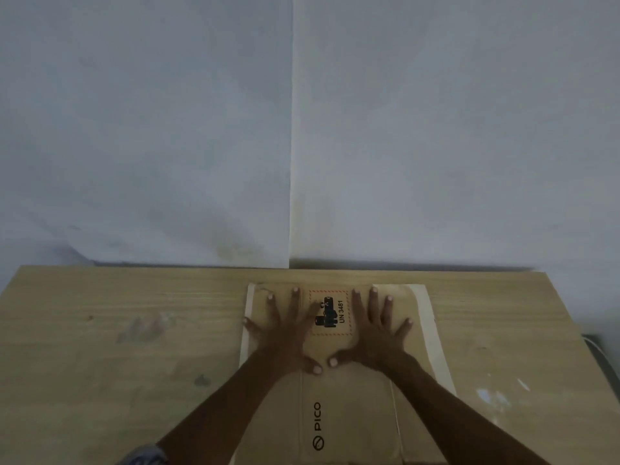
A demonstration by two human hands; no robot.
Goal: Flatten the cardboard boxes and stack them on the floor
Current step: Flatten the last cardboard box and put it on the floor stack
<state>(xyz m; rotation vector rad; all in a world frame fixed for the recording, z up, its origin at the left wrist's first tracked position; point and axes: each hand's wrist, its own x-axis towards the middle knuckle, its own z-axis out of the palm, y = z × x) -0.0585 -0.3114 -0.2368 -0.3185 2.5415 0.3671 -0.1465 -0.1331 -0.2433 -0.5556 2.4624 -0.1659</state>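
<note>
A flattened brown cardboard box lies on the wooden table, running from the table's far edge toward me. It bears a black "PICO" logo and a red-bordered "UN 3481" battery label. My left hand and my right hand both rest palm-down on the box, fingers spread, one on each side of the label. The thumbs nearly touch in the middle. Neither hand grips anything.
A pale grey wall with a vertical seam rises right behind the table's far edge. The table's right edge drops off to a dark strip. Scuffs and white marks dot the tabletop.
</note>
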